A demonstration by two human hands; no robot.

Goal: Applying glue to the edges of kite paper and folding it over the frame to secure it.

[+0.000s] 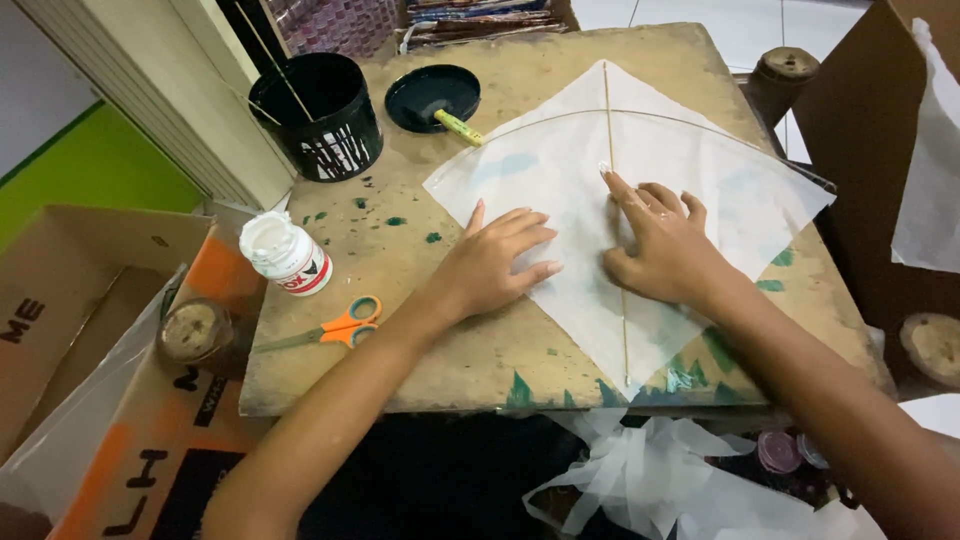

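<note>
A white paper kite (560, 170) lies flat on a worn wooden board (430, 340). A thin stick spine (607, 110) runs down its middle and a bowed stick crosses near the top. My left hand (500, 262) rests flat on the paper, left of the spine, fingers spread. My right hand (665, 240) presses on the spine, its index finger pointing up along the stick. Neither hand holds anything.
A black tub (320, 115) with sticks and a black lid (432, 97) with a brush sit at the back left. A white glue bottle (285, 253) and orange scissors (340, 325) lie at left. Cardboard boxes (90, 300) flank the board; crumpled white paper (640, 470) lies below.
</note>
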